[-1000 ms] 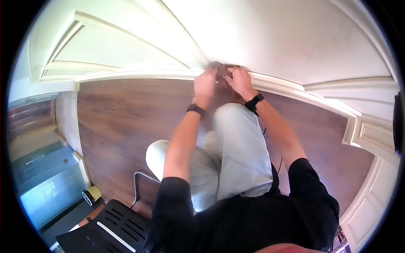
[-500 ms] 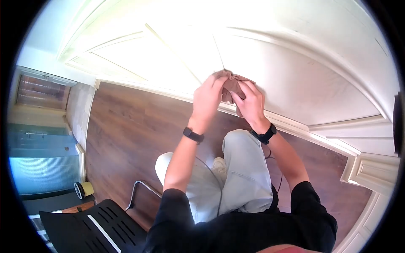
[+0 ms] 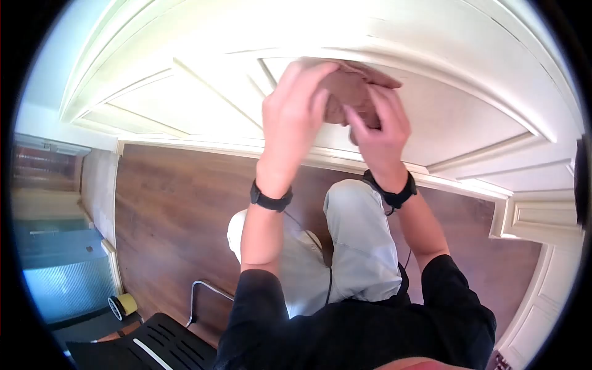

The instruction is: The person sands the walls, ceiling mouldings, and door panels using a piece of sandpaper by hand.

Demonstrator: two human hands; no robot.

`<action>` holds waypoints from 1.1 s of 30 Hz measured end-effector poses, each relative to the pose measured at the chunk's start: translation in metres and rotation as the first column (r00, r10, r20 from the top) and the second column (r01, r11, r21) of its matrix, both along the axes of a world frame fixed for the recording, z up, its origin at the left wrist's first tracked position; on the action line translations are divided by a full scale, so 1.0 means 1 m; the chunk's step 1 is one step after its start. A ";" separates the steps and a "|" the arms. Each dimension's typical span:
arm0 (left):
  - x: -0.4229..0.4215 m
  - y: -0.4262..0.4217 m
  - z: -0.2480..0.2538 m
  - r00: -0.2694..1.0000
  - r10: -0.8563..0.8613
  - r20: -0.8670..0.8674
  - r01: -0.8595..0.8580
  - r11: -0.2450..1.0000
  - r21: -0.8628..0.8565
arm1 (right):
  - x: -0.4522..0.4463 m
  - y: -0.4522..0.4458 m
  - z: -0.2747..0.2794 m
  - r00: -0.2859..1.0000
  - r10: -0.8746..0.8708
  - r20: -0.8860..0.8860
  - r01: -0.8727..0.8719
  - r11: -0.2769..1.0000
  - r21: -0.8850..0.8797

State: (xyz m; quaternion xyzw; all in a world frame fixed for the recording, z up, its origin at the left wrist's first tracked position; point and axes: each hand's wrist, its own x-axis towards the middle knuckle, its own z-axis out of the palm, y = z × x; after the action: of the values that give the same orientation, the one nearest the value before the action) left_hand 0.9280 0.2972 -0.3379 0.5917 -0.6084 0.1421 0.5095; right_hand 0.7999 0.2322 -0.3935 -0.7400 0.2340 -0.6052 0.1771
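Note:
A bunched brown cloth (image 3: pixel 348 89) is held between my two hands, in front of the white panelled wall or cabinet front (image 3: pixel 459 108). My left hand (image 3: pixel 296 102) grips the cloth's left side, its fingers curled over it and slightly blurred. On the right side, my right hand (image 3: pixel 383 126) is closed on the cloth with thumb and fingers. Part of the cloth is folded out of sight behind the fingers. Whether it touches the panel cannot be told for certain.
Below the panels runs a white baseboard (image 3: pixel 237 145) above a brown wood floor (image 3: pixel 179 203). A black slotted chair (image 3: pixel 166 336) with a metal frame stands at lower left, near a yellow spool (image 3: pixel 127 303). A dark cable (image 3: pixel 330 287) passes by my legs.
Both hands have moved up in the view with the cloth, and more of the cloth shows between them. The camera's view has shifted and tilted slightly.

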 end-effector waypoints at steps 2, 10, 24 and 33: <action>-0.022 -0.012 -0.003 0.998 -0.057 0.018 0.057 0.998 -0.027 | -0.025 -0.006 0.003 0.995 -0.097 0.032 0.097 0.995 -0.022; -0.098 -0.047 -0.042 0.953 -0.291 -0.087 0.301 0.943 0.139 | -0.101 -0.034 -0.075 0.960 -0.229 0.159 0.200 0.963 0.181; -0.073 -0.031 -0.074 0.975 -0.209 -0.070 0.218 0.958 0.184 | -0.060 -0.012 -0.109 0.978 -0.177 0.110 0.144 0.955 0.259; -0.076 -0.040 -0.047 0.961 -0.185 -0.207 0.170 0.981 -0.089 | -0.067 -0.026 -0.020 0.984 -0.166 0.068 0.168 0.985 -0.026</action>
State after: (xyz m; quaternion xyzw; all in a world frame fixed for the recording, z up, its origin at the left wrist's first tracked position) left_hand 0.8518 0.2571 -0.3848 0.5283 -0.5951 0.0526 0.6033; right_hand 0.7329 0.2064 -0.4135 -0.7001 0.2796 -0.6457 0.1215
